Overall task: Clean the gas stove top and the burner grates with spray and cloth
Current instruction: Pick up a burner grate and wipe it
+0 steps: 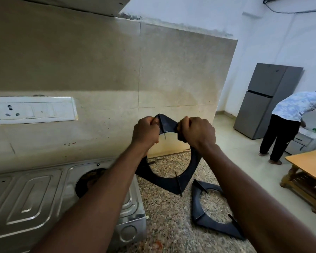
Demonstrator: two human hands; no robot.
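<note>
I hold a black burner grate [169, 183] up on edge above the speckled counter, tilted like a diamond. My left hand [146, 132] grips its top corner from the left and my right hand [196, 131] grips the same corner from the right. A second black grate [211, 222] lies flat on the counter to the right. The steel gas stove top [35, 201] sits at lower left, its burner opening [88, 181] bare and partly hidden by my left forearm. No spray bottle or cloth is in view.
The granite counter [168, 225] ends at right, past the tiled wall [98, 70]. A socket plate [32, 110] is on the wall at left. Beyond stand a grey fridge [263, 101], a person bent over [288, 123], and a wooden table [310, 172].
</note>
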